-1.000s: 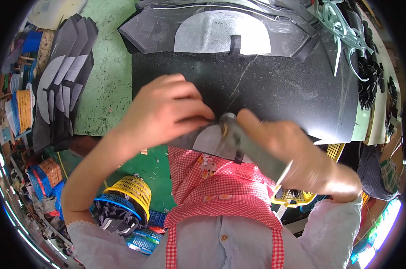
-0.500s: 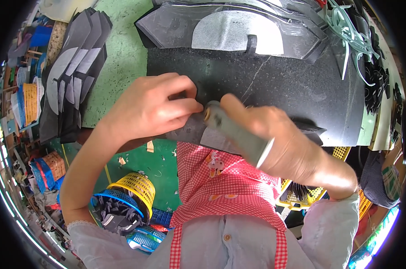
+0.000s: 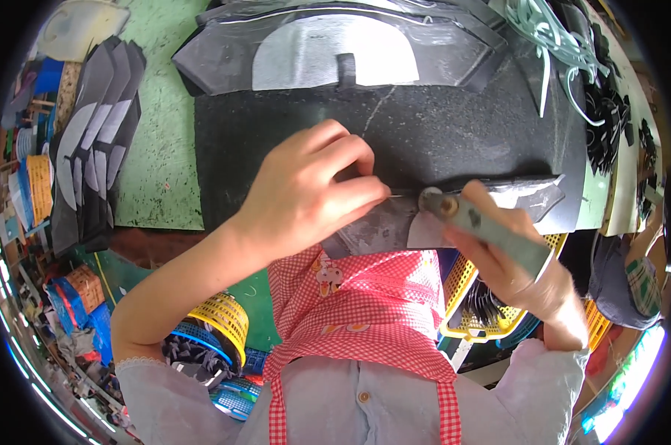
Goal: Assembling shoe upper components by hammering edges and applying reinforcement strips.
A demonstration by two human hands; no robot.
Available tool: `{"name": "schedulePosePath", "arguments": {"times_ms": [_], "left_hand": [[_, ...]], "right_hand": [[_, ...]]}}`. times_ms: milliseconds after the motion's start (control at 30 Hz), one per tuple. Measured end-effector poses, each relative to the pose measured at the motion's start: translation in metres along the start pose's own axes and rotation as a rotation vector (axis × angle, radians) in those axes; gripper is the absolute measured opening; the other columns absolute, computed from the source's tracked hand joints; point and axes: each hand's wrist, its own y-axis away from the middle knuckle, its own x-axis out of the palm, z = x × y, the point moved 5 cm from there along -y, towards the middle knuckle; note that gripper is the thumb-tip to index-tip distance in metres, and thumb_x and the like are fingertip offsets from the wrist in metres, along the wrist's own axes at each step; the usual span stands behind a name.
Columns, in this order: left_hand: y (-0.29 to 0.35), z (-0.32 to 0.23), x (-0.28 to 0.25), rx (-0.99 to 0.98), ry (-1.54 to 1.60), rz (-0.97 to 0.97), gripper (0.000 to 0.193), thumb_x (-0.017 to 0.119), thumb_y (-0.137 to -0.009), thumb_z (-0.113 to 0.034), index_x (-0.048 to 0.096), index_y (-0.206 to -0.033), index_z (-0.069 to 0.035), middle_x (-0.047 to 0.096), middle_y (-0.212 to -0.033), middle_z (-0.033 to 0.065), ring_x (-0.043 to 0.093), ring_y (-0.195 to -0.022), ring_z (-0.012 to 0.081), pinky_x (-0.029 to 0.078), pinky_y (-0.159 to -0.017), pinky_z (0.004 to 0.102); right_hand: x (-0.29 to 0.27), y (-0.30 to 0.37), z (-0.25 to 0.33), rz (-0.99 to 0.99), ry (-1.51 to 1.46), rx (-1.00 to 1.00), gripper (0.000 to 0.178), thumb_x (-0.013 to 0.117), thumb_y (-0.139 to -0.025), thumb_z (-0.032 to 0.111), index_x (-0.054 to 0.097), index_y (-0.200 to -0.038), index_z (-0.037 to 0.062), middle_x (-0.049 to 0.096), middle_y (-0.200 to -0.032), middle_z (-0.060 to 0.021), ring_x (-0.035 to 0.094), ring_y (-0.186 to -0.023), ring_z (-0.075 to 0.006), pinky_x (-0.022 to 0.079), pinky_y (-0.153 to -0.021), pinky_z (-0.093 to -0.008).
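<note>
My left hand (image 3: 309,196) presses down on a flat grey-and-black cut piece (image 3: 395,222) at the near edge of a black work mat (image 3: 439,126). Its fingertips pinch the piece close to the tool's tip. My right hand (image 3: 524,271) grips a grey-green handled tool (image 3: 484,226), whose round metal tip touches the piece just right of my left fingers. The same piece runs on to the right under the tool, toward the mat's right edge.
A larger black piece with a light half-round panel (image 3: 328,55) lies at the mat's far side. Stacked black-and-grey pieces (image 3: 90,148) sit left on the green table. Pale green straps (image 3: 550,44) lie far right. Yellow baskets (image 3: 216,319) stand below.
My right hand and the tool have shifted right along the piece. My left hand has followed, now pinching near the tool's tip.
</note>
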Motion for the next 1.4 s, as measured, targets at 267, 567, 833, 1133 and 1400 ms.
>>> {"name": "schedulePosePath", "arguments": {"times_ms": [267, 567, 833, 1133, 1400], "left_hand": [[-0.004, 0.008, -0.009, 0.075, -0.032, 0.034, 0.03, 0.087, -0.062, -0.012, 0.08, -0.091, -0.015, 0.066, -0.094, -0.0003, 0.064, -0.088, 0.0232, 0.053, -0.069, 0.0357], [0.012, 0.011, -0.012, 0.025, -0.099, -0.022, 0.026, 0.09, -0.061, -0.013, 0.081, -0.086, -0.015, 0.067, -0.095, -0.0012, 0.062, -0.094, 0.0257, 0.05, -0.075, 0.0385], [0.02, 0.009, -0.021, -0.153, -0.159, -0.039, 0.029, 0.092, -0.064, -0.02, 0.083, -0.092, -0.02, 0.066, -0.105, -0.0003, 0.058, -0.1, 0.0256, 0.044, -0.089, 0.0415], [0.029, -0.003, -0.011, -0.149, -0.199, -0.06, 0.024, 0.09, -0.066, -0.018, 0.081, -0.089, -0.02, 0.067, -0.101, -0.0031, 0.058, -0.102, 0.025, 0.041, -0.092, 0.0444], [0.029, -0.02, -0.006, 0.02, -0.309, -0.02, 0.022, 0.081, -0.073, -0.019, 0.078, -0.094, -0.017, 0.057, -0.086, -0.0018, 0.056, -0.08, 0.0196, 0.044, -0.078, 0.0411]], "right_hand": [[0.006, -0.014, 0.007, -0.042, -0.033, -0.104, 0.017, 0.065, -0.101, 0.003, 0.056, -0.115, 0.0012, 0.059, -0.08, -0.0174, 0.068, -0.071, -0.0416, 0.049, -0.057, -0.0396], [0.013, -0.028, 0.009, -0.112, 0.002, -0.149, 0.015, 0.064, -0.103, 0.003, 0.055, -0.114, 0.0008, 0.06, -0.078, -0.0203, 0.065, -0.066, -0.0412, 0.047, -0.056, -0.043], [0.025, -0.031, 0.015, -0.045, 0.005, -0.19, 0.017, 0.064, -0.101, 0.003, 0.056, -0.116, -0.0013, 0.056, -0.087, -0.02, 0.062, -0.064, -0.0418, 0.047, -0.056, -0.0442], [0.028, -0.036, 0.012, -0.077, -0.004, -0.213, 0.018, 0.065, -0.101, 0.003, 0.052, -0.113, 0.0001, 0.059, -0.076, -0.0172, 0.065, -0.064, -0.0388, 0.047, -0.056, -0.0398], [0.023, -0.047, 0.021, 0.001, 0.232, -0.247, 0.031, 0.065, -0.09, 0.007, 0.044, -0.112, -0.0007, 0.063, -0.067, -0.0214, 0.07, -0.071, -0.046, 0.058, -0.064, -0.0531]]}}
